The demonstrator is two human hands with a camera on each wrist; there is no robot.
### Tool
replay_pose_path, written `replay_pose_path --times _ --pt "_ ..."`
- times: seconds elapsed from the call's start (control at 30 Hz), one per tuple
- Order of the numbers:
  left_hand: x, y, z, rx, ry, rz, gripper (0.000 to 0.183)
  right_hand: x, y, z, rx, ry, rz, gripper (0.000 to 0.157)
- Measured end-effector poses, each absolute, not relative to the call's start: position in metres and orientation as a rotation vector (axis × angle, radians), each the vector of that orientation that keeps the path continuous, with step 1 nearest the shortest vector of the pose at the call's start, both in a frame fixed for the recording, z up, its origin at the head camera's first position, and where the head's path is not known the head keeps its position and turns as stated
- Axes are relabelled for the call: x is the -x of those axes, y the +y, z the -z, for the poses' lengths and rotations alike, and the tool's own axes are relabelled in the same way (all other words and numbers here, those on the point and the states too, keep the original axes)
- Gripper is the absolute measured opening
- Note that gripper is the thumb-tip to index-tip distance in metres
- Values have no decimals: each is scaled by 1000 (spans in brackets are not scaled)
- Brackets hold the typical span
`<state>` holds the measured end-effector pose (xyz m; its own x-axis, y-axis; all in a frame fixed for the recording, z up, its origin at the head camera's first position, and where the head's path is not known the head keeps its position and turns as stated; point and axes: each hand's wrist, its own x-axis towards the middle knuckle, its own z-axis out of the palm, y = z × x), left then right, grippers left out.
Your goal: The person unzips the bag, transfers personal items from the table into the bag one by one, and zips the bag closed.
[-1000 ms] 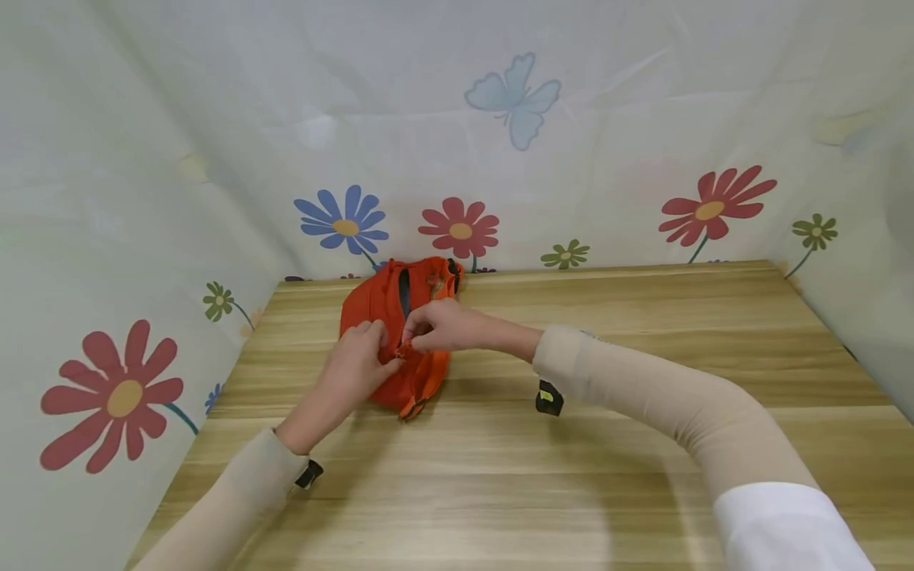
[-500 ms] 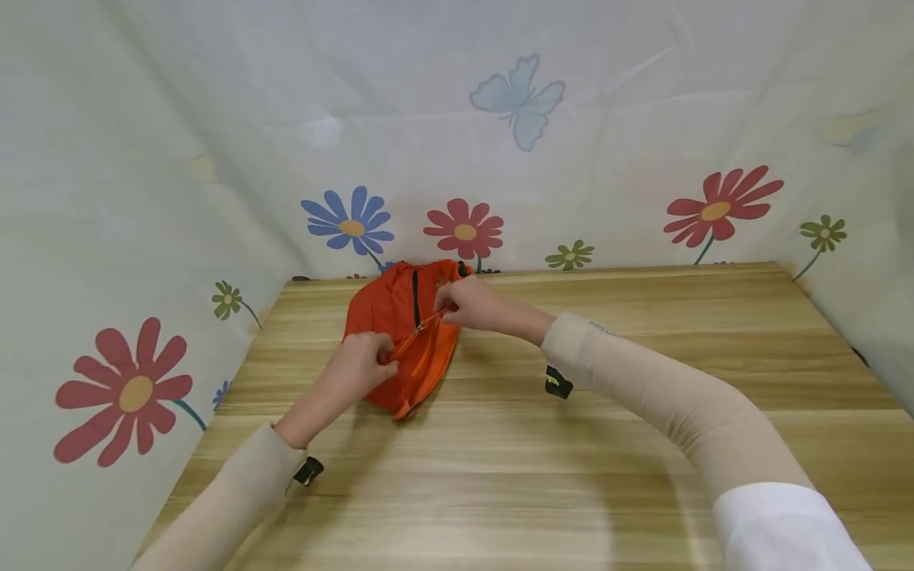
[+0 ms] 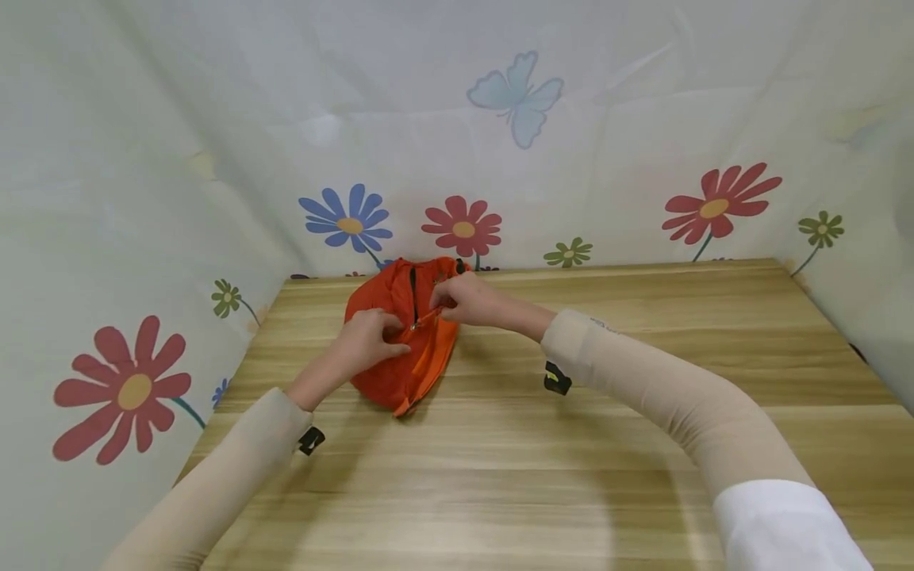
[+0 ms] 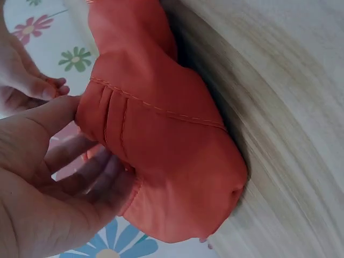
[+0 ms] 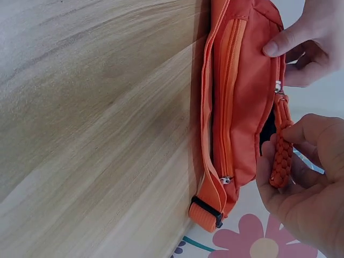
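A red-orange waist bag stands on the table near its back edge. Between the curled fingers of my right hand is a braided orange zipper pull, drawn out from the metal slider. A dark gap in the zip runs from the slider toward the bag's far end. My left hand grips the bag's edge beside the zip, its thumb on the bag's near side. In the left wrist view the other fingers lie against the bag, partly hidden.
The wood-grain table extends in front and to the right. A white cloth wall printed with flowers rises directly behind the bag. A second orange zip and a strap with a black buckle lie along the bag's near side.
My right hand has pulled the zipper pull up and to the right, and the dark gap has narrowed and shortened. My left hand has shifted slightly farther up the bag.
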<state>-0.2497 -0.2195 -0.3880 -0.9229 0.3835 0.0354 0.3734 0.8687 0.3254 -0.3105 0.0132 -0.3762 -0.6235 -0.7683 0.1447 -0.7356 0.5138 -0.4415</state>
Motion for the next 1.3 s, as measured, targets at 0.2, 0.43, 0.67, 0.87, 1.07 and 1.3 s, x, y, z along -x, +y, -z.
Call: replay_pose_path --times 0.2,0.43,0.67,0.87,1.07,1.3 --pt "259 -227 383 -652 2914 -656 10 314 10 379 1367 2672 728 20" --pt "268 -230 379 -549 2793 -672 14 329 4 380 1357 2816 631 24" --pt "271 -224 373 -364 2710 -668 17 340 3 380 1285 2818 569 21" --pt "272 -214 371 -337 2827 -640 22 341 5 378 1268 2765 507 15" --pt "273 -205 373 -320 2959 -515 22 344 8 378 1331 2741 509 12" --pt "271 -205 375 -303 2967 -490 21 357 5 388 1263 2814 589 15"
